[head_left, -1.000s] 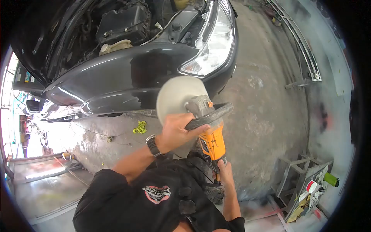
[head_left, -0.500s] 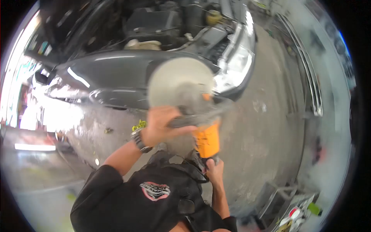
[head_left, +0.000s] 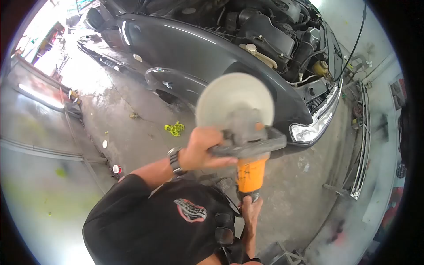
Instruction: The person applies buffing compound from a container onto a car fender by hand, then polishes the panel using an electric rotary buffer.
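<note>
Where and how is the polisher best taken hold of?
Probably at two places on the polisher, coming from the wearer's side: left hand round the loop handle from the left, right hand round the rear end. The loop crosses behind the broad, round pad, and the narrow rear points toward the wearer, so both grips should keep fingers clear of the pad.

We saw a scuffed grey floor (head_left: 293, 190) on which a crumpled yellow-green bundle (head_left: 175, 128), a small brownish lump (head_left: 134, 115) and a white round piece (head_left: 104, 144) lay apart.
</note>
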The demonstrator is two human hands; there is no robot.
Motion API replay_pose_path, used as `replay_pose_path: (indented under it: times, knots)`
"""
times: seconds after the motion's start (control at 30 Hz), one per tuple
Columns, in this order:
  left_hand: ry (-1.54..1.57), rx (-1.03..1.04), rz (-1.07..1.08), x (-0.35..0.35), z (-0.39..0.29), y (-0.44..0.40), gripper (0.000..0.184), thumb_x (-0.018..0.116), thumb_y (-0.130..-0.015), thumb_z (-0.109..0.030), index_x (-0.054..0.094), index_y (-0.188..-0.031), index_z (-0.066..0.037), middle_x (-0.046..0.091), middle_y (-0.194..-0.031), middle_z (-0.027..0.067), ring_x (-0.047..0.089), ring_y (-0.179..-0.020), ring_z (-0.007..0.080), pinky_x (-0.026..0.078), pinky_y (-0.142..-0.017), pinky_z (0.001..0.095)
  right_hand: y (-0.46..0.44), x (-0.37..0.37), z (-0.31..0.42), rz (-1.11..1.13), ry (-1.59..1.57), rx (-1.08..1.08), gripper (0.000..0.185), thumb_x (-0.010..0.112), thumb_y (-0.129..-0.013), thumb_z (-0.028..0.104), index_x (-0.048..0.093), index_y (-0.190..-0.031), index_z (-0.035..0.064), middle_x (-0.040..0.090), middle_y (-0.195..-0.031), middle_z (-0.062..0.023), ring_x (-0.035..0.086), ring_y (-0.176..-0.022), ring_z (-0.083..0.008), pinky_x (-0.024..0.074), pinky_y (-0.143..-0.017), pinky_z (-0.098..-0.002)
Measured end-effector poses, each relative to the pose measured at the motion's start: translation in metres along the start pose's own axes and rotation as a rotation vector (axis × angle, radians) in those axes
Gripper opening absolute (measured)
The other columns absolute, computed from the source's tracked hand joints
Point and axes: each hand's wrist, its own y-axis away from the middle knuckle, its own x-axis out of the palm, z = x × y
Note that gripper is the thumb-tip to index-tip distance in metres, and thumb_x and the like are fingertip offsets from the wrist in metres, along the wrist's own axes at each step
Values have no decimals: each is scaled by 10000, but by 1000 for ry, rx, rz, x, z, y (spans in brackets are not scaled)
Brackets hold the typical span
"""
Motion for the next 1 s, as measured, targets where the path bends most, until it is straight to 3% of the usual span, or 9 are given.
replay_pose_path:
  times: [0.07,0.17,0.3,0.5,0.57,0.63,0.7,0.8,1.0]
  knots:
    - [38,-33,26,-18,5,36,442,893,-659,-383,589,-675,-62,507,-594,83,520,-520,279,397,-498,362,15,17,-2,38,53,91,602,723,-797,536,636,-911,-48,591,-694,2,539,-585,-86,439,-501,-273]
    - [161,-17,86,-23,20,70,462,901,-647,-384,556,-656,-76,482,-586,70,499,-508,280,373,-489,368,29,39,-59,1,42,-13,605,711,-794,528,638,-932,-57,598,-703,8,535,-631,-95,443,-541,-286]
    - [333,37,134,-7,49,83,504,915,-627,-373,496,-631,-93,457,-581,62,485,-513,275,354,-491,386,53,75,-71,-176,12,-15,643,712,-792,561,639,-955,-56,625,-804,-22,545,-701,-111,448,-587,-290]
    - [317,17,138,-40,104,107,495,922,-590,-396,530,-634,-97,477,-597,51,511,-545,260,386,-517,372,46,138,-91,-237,-30,4,531,756,-814,385,658,-1077,-66,702,-931,-77,655,-871,-180,519,-776,-320]
    - [294,24,104,-79,129,122,503,904,-599,-455,550,-638,-100,486,-599,35,508,-537,243,396,-524,360,27,167,-75,-145,101,-11,731,776,-756,589,637,-1071,-56,671,-874,-39,605,-802,-143,499,-719,-316]
    - [155,9,-4,-115,146,138,603,790,-716,-608,526,-662,-69,495,-583,46,510,-519,238,389,-516,360,1,196,-67,-57,200,-59,688,805,-749,501,637,-1108,-61,704,-920,-65,629,-838,-142,512,-762,-322]
    - [37,25,-161,-140,155,141,641,753,-743,-638,497,-661,-57,478,-583,52,487,-509,238,380,-506,359,-20,228,-72,-45,176,-192,672,809,-750,455,631,-1135,-66,724,-955,-88,646,-876,-143,517,-806,-328]
    - [131,-27,-92,-167,162,142,611,849,-666,-547,482,-636,-60,465,-557,38,480,-493,224,387,-501,344,-29,252,-72,29,146,-87,691,818,-727,458,632,-1204,-6,728,-971,-163,717,-952,-249,524,-832,-347]
    - [157,98,119,-126,147,121,604,883,-628,-510,455,-626,-83,419,-540,26,440,-470,223,361,-483,337,-19,235,-103,-103,23,-134,733,799,-735,523,628,-1192,-24,728,-962,-134,709,-898,-222,527,-819,-353]
